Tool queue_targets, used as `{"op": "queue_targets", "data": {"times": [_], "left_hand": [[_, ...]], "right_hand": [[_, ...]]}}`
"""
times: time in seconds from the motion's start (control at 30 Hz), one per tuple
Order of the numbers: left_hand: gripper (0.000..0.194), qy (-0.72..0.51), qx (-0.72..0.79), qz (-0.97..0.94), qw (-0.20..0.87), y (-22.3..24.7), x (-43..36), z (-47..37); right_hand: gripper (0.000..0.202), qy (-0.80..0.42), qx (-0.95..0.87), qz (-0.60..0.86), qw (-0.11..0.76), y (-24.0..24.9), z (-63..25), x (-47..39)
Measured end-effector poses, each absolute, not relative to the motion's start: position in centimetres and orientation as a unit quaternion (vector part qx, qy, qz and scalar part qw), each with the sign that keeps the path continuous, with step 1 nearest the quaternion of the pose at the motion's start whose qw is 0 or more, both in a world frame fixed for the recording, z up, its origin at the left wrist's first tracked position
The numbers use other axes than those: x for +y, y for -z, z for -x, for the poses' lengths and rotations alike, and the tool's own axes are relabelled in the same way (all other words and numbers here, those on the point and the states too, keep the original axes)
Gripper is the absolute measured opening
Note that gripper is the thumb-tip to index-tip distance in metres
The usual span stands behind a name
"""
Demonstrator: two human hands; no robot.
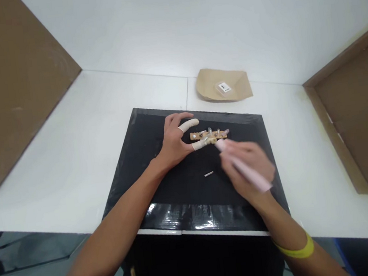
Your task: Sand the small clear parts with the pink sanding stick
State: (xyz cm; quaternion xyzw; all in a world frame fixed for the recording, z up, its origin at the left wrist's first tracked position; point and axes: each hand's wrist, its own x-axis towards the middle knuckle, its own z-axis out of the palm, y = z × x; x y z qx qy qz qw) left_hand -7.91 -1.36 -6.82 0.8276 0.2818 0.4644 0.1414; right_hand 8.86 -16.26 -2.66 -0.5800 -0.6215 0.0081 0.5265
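Black work mat (183, 191), on a white table. Open brown paper tray (206, 86) beyond it, holding a small labelled clear case (224, 88). Right hand (249, 166), blurred: fingers clamped on a pale pink pen-shaped tool (245, 168), tip near the strip. Left hand (174, 141): thumb and index in cream finger cots, apart, beside a tan strip with clear tubes (215, 135), on the mat. Short metal pin (209, 173), nearer the wearer.

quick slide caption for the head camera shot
Right hand grips a blurred pink tool beside a tan strip of small clear parts, left hand at its other end, on a black mat.
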Motion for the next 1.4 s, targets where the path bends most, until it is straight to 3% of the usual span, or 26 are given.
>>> {"op": "queue_targets", "data": {"times": [0.2, 0.33, 0.47, 0.63, 0.77, 0.87, 1.07, 1.2, 1.3, 1.4], "left_hand": [[0.048, -0.449, 0.294, -0.831, 0.148, 6.7, -1.4, 8.0], [0.049, -0.459, 0.283, -0.829, 0.146, 6.8, -1.4, 8.0], [0.048, -0.459, 0.287, -0.828, 0.143, 6.8, -1.4, 7.9], [0.049, -0.440, 0.305, -0.830, 0.157, 6.7, -1.4, 8.0], [0.050, -0.450, 0.289, -0.831, 0.156, 6.7, -1.4, 8.1], [0.049, -0.449, 0.284, -0.832, 0.159, 6.8, -1.3, 8.0], [0.047, -0.458, 0.287, -0.829, 0.145, 6.8, -1.3, 7.9], [0.047, -0.454, 0.278, -0.835, 0.141, 6.9, -1.3, 7.9], [0.046, -0.434, 0.277, -0.850, 0.115, 6.8, -1.4, 7.8], [0.048, -0.422, 0.273, -0.860, 0.086, 6.7, -1.5, 7.7]], "right_hand": [[0.028, -0.035, -0.659, 0.560, 0.501, 2.7, -8.9, -15.9], [0.013, 0.017, -0.602, 0.582, 0.547, 2.8, -8.8, -15.6], [0.009, -0.023, -0.651, 0.548, 0.525, 3.1, -8.5, -15.7], [0.024, 0.003, -0.624, 0.555, 0.550, 3.0, -8.4, -15.6], [0.021, -0.028, -0.725, 0.486, 0.487, 2.8, -8.3, -15.7], [0.028, 0.005, -0.666, 0.531, 0.525, 3.0, -8.5, -15.7], [0.012, -0.014, -0.691, 0.517, 0.506, 2.9, -8.6, -15.2], [0.016, 0.021, -0.630, 0.553, 0.545, 2.2, -9.0, -14.7], [0.008, -0.009, -0.675, 0.530, 0.513, 1.9, -9.9, -14.3], [0.019, 0.017, -0.657, 0.540, 0.526, 1.6, -11.0, -13.9]]}}
